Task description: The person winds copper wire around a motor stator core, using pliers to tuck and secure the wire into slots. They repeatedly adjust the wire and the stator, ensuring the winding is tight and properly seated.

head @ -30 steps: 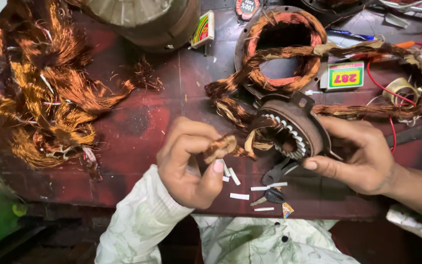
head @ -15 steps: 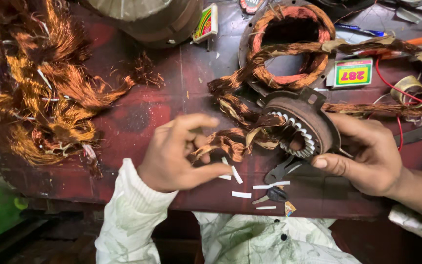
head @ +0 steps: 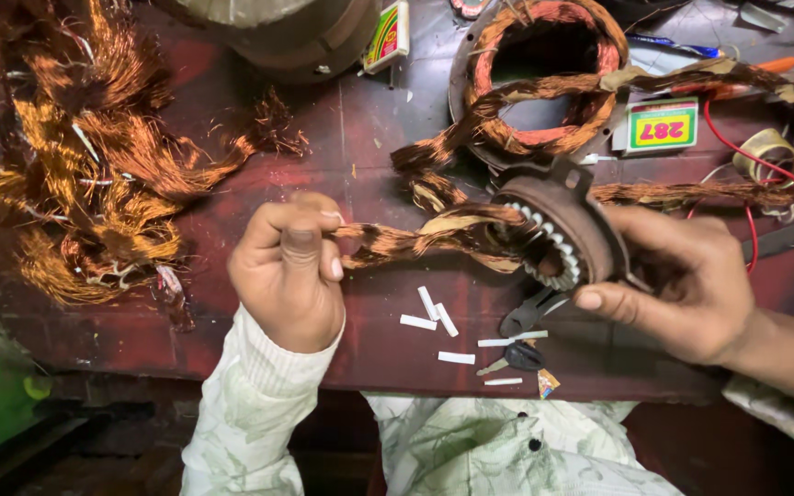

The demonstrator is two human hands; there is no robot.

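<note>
A heap of loose copper wire lies on the table to the left. The right hand clasps the stator tilted above the table edge; the left hand, fisted, grips the coil stretched from its core. Brittle strands may snap or cut fingers under a hard pull.

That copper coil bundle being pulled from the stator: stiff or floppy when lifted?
Probably semi-floppy: the coil bends and kinks between the left hand and the stator. Likely springy, not limp, since it holds its twisted shape. Loose strands fray out, so it may snag.
</note>
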